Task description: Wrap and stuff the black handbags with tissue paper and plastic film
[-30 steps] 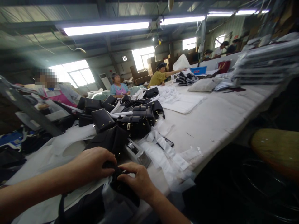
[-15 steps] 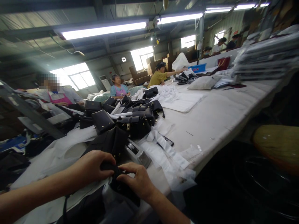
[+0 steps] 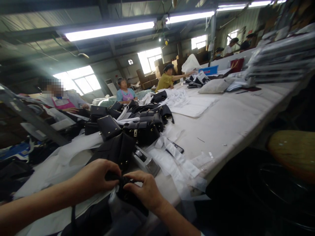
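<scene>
At the bottom of the head view, my left hand (image 3: pixel 102 175) pinches a dark upper part of a black bag (image 3: pixel 91 218) between thumb and fingers. My right hand (image 3: pixel 145 190) grips the same part from the other side, thumb and forefinger nearly meeting the left fingertips. Thin translucent wrapping (image 3: pixel 118 206) lies over the bag just under my hands. A thin dark strap hangs at the bag's left side. The exact piece between my fingers is dark and partly covered by them.
Beyond my hands, several black handbags (image 3: pixel 109 127) are piled on the white table (image 3: pixel 236 114). A grey tape dispenser (image 3: pixel 145 160), clear plastic sleeves (image 3: pixel 169 167) and a phone (image 3: pixel 177 148) lie nearby. Co-workers sit across the table. A round stool (image 3: pixel 292 150) stands right.
My fingers have shifted very slightly on the dark part of the bag, both hands keeping their grip. The head view has moved a little.
</scene>
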### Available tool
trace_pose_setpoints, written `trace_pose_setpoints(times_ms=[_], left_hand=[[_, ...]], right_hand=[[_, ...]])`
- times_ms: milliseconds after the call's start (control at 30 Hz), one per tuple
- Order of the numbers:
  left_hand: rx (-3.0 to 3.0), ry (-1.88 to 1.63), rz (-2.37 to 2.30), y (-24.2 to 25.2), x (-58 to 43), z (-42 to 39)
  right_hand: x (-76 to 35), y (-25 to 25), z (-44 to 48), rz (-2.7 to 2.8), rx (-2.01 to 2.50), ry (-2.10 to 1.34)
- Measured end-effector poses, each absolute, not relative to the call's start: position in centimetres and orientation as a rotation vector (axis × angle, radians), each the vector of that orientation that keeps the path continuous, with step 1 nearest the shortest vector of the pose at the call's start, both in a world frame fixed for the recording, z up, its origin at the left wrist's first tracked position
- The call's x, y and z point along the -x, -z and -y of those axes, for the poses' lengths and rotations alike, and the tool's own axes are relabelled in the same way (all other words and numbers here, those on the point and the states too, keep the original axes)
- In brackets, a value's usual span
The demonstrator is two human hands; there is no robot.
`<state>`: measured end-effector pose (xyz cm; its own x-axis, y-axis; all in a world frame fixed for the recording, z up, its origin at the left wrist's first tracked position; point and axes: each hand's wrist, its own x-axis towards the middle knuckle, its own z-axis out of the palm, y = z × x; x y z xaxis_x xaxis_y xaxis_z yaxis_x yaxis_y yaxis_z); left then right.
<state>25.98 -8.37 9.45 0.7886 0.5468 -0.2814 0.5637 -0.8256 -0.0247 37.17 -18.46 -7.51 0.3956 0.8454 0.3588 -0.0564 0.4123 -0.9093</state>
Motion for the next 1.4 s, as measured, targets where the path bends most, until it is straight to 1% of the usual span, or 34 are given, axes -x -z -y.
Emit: trace_pose_setpoints(times_ms=[433,633,967,1233,1400], left_hand=[[-3.032,0.472,-0.92,-9.8,-27.6,10.3],[-2.904,0.527,-0.927,-9.2,-27.0,9.7],[-3.041,0.629,-0.909,-10.5,-27.8,9.8],[-3.014,0.672,-0.821,-10.4,-27.9,9.6],[-3.13,0.722,-0.794,-10.1,-28.1,10.8]], right_hand=[[-36.7,7.9,18.4,0.943,0.922,-0.689],[-36.3,8.4,18.6,0.925,0.865,-0.668],[-36.1,7.7,18.8,0.993,0.947,-0.601],[-37.0,7.4,18.9,1.087,0.935,-0.59],[-37.2,7.5,18.7,1.128,0.934,-0.536]])
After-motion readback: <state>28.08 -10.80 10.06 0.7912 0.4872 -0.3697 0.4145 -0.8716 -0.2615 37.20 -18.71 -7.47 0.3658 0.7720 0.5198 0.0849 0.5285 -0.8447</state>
